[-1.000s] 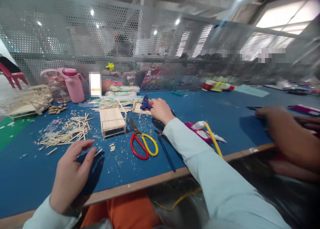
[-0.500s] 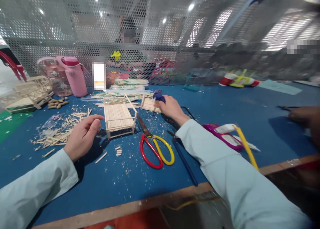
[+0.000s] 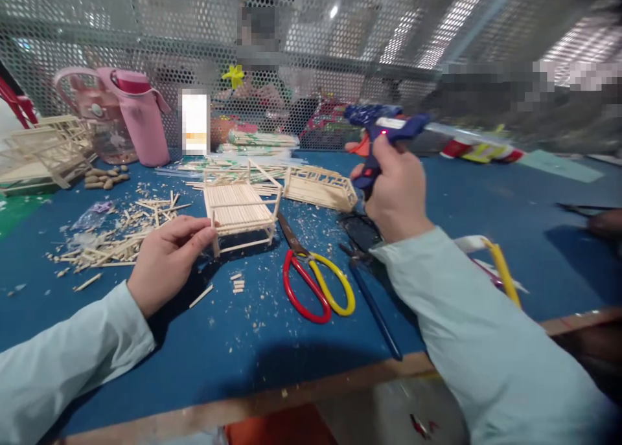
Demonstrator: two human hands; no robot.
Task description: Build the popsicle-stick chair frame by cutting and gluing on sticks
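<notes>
My right hand (image 3: 399, 189) is wrapped round the grip of a blue hot glue gun (image 3: 389, 126), lifted above the table with its red light on. The gun has an orange trigger, and a clear glue stick trails from its back. With thumb and fingers pinched, my left hand (image 3: 170, 257) holds the near left corner of a miniature stick bed frame (image 3: 240, 213). Behind that frame lies a second, low stick piece (image 3: 318, 189) with a railing. Red and yellow handled scissors (image 3: 307, 267) rest between my hands, beside blue-handled pliers (image 3: 374, 302).
Cut stick scraps (image 3: 111, 244) are strewn at the left, near peanuts (image 3: 104, 177), a pink bottle (image 3: 142, 118) and a larger stick model (image 3: 43, 150). Bundled sticks (image 3: 265, 140) lie at the back before a perforated metal screen (image 3: 311, 43). At the right edge another person's hand (image 3: 605, 223) shows.
My right hand has raised the glue gun off the table, uncovering the low stick piece. My left hand has closed on the bed frame's corner. The camera view has shifted slightly.
</notes>
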